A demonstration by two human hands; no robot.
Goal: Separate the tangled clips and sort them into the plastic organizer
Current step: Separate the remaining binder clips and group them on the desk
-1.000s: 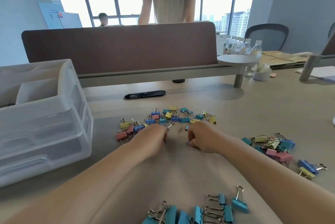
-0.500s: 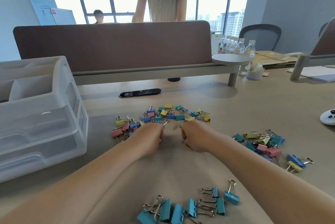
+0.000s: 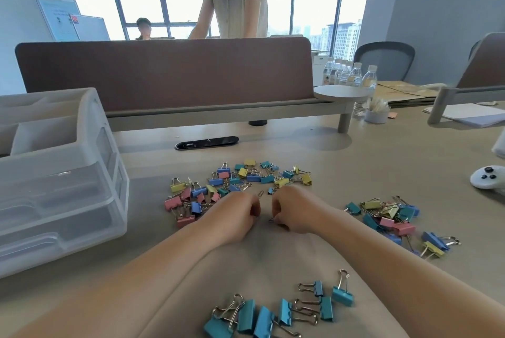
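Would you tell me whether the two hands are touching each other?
Apart: the head view shows a strip of table between the left hand and the right hand.

The clips [image 3: 247, 315] have smooth painted bodies and shiny bare wire handles. The organizer [image 3: 62, 195] is frosted, half-clear plastic with a soft gloss. The counter [image 3: 382, 162] is matt, pale, wood-look. The divider [image 3: 164, 75] looks like matt brown cloth. The bottles [image 3: 355, 75] are clear plastic, the controller [image 3: 487, 177] smooth white plastic.

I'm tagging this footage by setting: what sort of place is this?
Most likely an open-plan office: a desk divider panel, a mesh office chair, and a whiteboard by tall windows.
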